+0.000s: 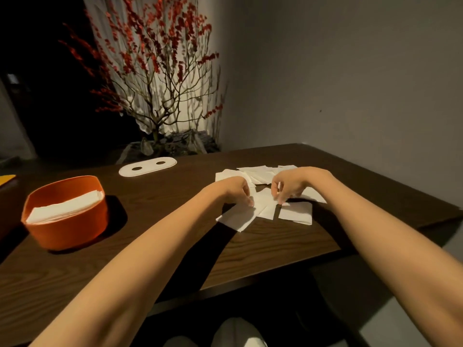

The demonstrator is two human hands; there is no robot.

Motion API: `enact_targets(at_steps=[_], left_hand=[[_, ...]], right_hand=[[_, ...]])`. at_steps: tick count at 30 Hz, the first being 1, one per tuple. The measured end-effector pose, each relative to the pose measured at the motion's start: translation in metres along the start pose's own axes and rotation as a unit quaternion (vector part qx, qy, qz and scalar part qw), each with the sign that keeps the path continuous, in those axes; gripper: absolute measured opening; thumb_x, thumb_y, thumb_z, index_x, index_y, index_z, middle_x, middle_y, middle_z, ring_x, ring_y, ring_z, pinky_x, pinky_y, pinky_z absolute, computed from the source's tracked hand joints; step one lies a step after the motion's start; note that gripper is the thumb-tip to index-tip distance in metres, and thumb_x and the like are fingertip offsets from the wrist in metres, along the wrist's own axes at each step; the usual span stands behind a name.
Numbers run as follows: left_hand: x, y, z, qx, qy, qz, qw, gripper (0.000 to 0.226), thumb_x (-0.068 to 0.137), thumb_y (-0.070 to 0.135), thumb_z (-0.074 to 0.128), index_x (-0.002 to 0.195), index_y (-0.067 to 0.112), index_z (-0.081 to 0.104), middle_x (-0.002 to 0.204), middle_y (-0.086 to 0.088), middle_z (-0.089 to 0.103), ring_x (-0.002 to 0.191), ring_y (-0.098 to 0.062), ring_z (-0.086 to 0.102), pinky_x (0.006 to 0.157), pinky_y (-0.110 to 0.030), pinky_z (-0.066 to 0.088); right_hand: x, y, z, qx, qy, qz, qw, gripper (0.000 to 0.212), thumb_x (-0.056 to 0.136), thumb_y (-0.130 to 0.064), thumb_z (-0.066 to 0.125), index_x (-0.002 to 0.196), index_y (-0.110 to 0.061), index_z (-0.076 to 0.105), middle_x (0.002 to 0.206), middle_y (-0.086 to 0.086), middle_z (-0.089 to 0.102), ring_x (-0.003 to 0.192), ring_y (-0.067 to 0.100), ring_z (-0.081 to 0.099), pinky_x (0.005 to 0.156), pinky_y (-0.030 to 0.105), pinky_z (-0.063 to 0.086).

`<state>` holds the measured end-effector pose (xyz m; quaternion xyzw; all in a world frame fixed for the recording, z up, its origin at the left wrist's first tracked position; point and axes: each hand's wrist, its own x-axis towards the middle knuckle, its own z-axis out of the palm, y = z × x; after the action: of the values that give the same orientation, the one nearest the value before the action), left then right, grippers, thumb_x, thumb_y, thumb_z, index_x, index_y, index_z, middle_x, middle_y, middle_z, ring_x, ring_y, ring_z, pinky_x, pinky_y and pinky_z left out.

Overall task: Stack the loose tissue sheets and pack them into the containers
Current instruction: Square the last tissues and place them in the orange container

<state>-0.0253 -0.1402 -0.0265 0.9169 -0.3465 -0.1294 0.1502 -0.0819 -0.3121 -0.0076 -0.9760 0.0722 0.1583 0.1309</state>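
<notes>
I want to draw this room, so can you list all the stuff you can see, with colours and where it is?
loose tissue sheets: many, white, scattered on the table's right part
container: one, orange, on the table's left, holding a stack of white tissues
lid: one, white, oval with two holes, far side of table
table: one, dark brown wood
branches with red blossoms: one arrangement, behind the table
yellow thing: one, at left edge, mostly cut off
hands: left hand and right hand, both pinching tissue sheets
</notes>
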Motion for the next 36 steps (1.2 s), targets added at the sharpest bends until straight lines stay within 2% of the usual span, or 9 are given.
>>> enact_targets(at_steps=[3, 6, 11, 16, 19, 26, 31, 33, 36], left_hand=[[0.002, 0.007, 0.005, 0.040, -0.035, -0.071, 0.996, 0.045, 0.090, 0.033, 0.066, 0.119, 0.000, 0.056, 0.111, -0.012, 0.060, 0.100, -0.026, 0.058, 0.079, -0.031, 0.048], [0.005, 0.011, 0.003, 0.020, -0.072, -0.125, 0.989, 0.055, 0.090, 0.036, 0.065, 0.129, 0.000, 0.049, 0.124, -0.015, 0.056, 0.112, -0.030, 0.057, 0.093, -0.037, 0.050], [0.011, 0.009, 0.002, -0.009, -0.094, -0.182, 0.979, 0.063, 0.088, 0.042, 0.066, 0.130, -0.001, 0.047, 0.116, -0.012, 0.054, 0.103, -0.028, 0.056, 0.087, -0.036, 0.050], [0.015, 0.004, 0.003, -0.015, -0.077, -0.185, 0.980, 0.062, 0.085, 0.043, 0.070, 0.125, -0.001, 0.052, 0.104, -0.012, 0.060, 0.093, -0.026, 0.059, 0.082, -0.034, 0.051], [0.016, 0.002, 0.000, -0.012, -0.046, -0.166, 0.985, 0.056, 0.084, 0.040, 0.071, 0.123, 0.002, 0.057, 0.113, -0.013, 0.064, 0.096, -0.026, 0.062, 0.083, -0.034, 0.053], [0.016, 0.005, -0.006, -0.111, 0.042, -0.108, 0.987, 0.048, 0.084, 0.029, 0.072, 0.123, 0.003, 0.061, 0.122, -0.011, 0.062, 0.112, -0.027, 0.058, 0.086, -0.033, 0.049], [0.030, 0.013, 0.001, -0.191, 0.066, -0.102, 0.974, 0.026, 0.083, 0.032, 0.074, 0.090, 0.007, 0.065, 0.108, -0.010, 0.064, 0.094, -0.022, 0.055, 0.077, -0.030, 0.045], [0.036, 0.014, 0.008, -0.219, 0.082, -0.106, 0.967, 0.028, 0.083, 0.029, 0.074, 0.071, 0.012, 0.056, 0.093, -0.006, 0.061, 0.090, -0.021, 0.055, 0.075, -0.030, 0.044], [0.044, 0.016, 0.021, -0.212, 0.092, -0.100, 0.968, 0.031, 0.084, 0.025, 0.074, 0.067, 0.011, 0.053, 0.075, -0.002, 0.055, 0.077, -0.017, 0.054, 0.064, -0.026, 0.041]], right_hand=[[-0.004, 0.014, 0.004, -0.003, -0.041, 0.037, 0.998, 0.032, 0.086, -0.008, 0.068, 0.113, -0.019, 0.055, 0.116, 0.002, 0.047, 0.106, 0.020, 0.047, 0.086, 0.028, 0.048], [-0.004, 0.023, 0.007, -0.019, -0.031, 0.056, 0.998, 0.042, 0.085, -0.017, 0.071, 0.124, -0.016, 0.055, 0.119, 0.002, 0.047, 0.112, 0.024, 0.047, 0.094, 0.032, 0.044], [-0.001, 0.028, 0.008, -0.033, -0.040, 0.047, 0.998, 0.036, 0.085, -0.026, 0.071, 0.117, -0.012, 0.065, 0.115, 0.002, 0.059, 0.114, 0.027, 0.053, 0.101, 0.038, 0.045], [0.000, 0.027, 0.010, 0.001, 0.013, 0.018, 1.000, 0.021, 0.090, -0.019, 0.065, 0.109, -0.011, 0.064, 0.109, 0.004, 0.057, 0.106, 0.024, 0.051, 0.093, 0.033, 0.041], [0.001, 0.027, 0.011, 0.043, 0.051, -0.005, 0.998, 0.015, 0.090, -0.016, 0.064, 0.104, -0.010, 0.068, 0.093, -0.009, 0.055, 0.095, 0.016, 0.050, 0.083, 0.026, 0.039], [0.005, 0.025, 0.010, 0.077, 0.100, -0.027, 0.992, 0.013, 0.091, -0.011, 0.062, 0.102, -0.015, 0.069, 0.088, -0.009, 0.054, 0.082, 0.011, 0.049, 0.059, 0.015, 0.038], [0.009, 0.031, 0.012, 0.068, 0.089, -0.029, 0.993, 0.017, 0.088, -0.005, 0.063, 0.086, -0.022, 0.064, 0.088, -0.009, 0.055, 0.092, 0.015, 0.051, 0.080, 0.024, 0.044], [0.009, 0.033, 0.014, 0.069, 0.084, -0.030, 0.994, 0.022, 0.086, -0.001, 0.062, 0.083, -0.023, 0.062, 0.088, -0.007, 0.056, 0.090, 0.015, 0.051, 0.080, 0.025, 0.043], [0.010, 0.039, 0.016, 0.074, 0.067, -0.039, 0.994, 0.026, 0.083, 0.001, 0.062, 0.085, -0.025, 0.061, 0.088, -0.006, 0.055, 0.087, 0.015, 0.050, 0.079, 0.028, 0.041]])
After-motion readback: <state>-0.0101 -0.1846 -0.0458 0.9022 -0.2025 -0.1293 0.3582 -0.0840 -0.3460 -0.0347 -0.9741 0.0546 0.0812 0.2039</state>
